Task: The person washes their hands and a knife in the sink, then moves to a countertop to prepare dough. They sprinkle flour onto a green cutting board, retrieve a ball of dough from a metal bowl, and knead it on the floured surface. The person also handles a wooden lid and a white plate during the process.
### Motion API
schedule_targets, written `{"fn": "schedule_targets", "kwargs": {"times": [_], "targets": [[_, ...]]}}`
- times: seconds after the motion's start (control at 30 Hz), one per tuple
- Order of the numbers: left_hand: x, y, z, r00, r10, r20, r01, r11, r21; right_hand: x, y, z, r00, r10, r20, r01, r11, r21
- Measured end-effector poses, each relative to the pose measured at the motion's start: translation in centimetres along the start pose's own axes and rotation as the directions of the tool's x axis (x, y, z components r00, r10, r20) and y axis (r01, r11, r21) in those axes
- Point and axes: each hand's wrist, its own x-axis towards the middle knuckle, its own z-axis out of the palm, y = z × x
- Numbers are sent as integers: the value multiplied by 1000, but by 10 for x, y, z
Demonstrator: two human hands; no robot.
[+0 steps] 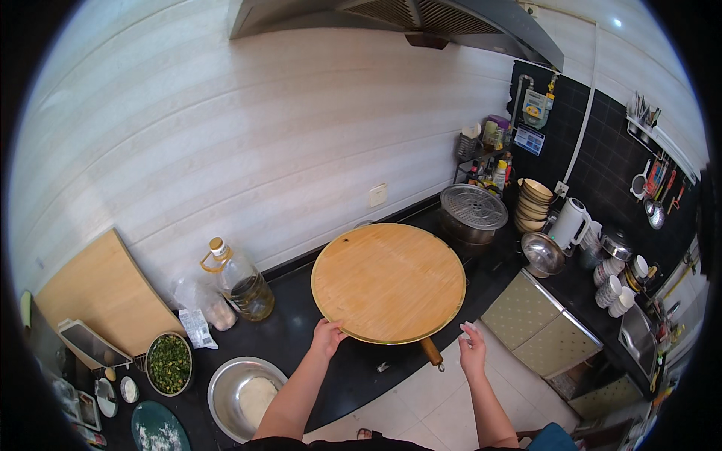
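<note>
A round wooden board (389,276) with a thin pale rim lies before me, over the black countertop. A brown wooden handle (431,350) with a metal ring at its end sticks out from under its near edge; what it belongs to is hidden. My left hand (328,338) grips the near left edge, thumb on top and the other fingers partly hidden. To the right of the handle, my right hand (472,345) is in the air with nothing in it, fingers apart and fingertips whitish. Left of my left forearm, a steel bowl (223,389) holds pale dough (256,399).
Chopped greens fill a bowl (169,363) on the left, near a floured green board (161,425) and an oil jug (251,293). Behind right stand a steamer pot (474,211), stacked bowls (532,206) and a white kettle (568,224). A range hood (395,20) hangs above.
</note>
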Motion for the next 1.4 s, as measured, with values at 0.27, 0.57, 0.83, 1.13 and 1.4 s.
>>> {"fn": "schedule_targets", "kwargs": {"times": [0.27,0.57,0.83,1.13,1.4], "targets": [[-5,1,5,995,-89,34,88,996,16,-3,-18,9,999,-32,3,32,998,56],[-7,-7,6,984,-176,-4,175,980,97,-5,-24,17,999,-35,31,32,994,101],[-23,4,-6,980,-199,-16,199,971,134,-7,-50,33,993,-101,64,98,994,57],[-141,37,-54,985,-50,-167,108,928,357,-40,-100,129,911,-256,324,172,948,266],[-287,83,-237,474,781,-406,-45,482,875,-146,-117,265,441,-232,867,-70,954,291]]}}
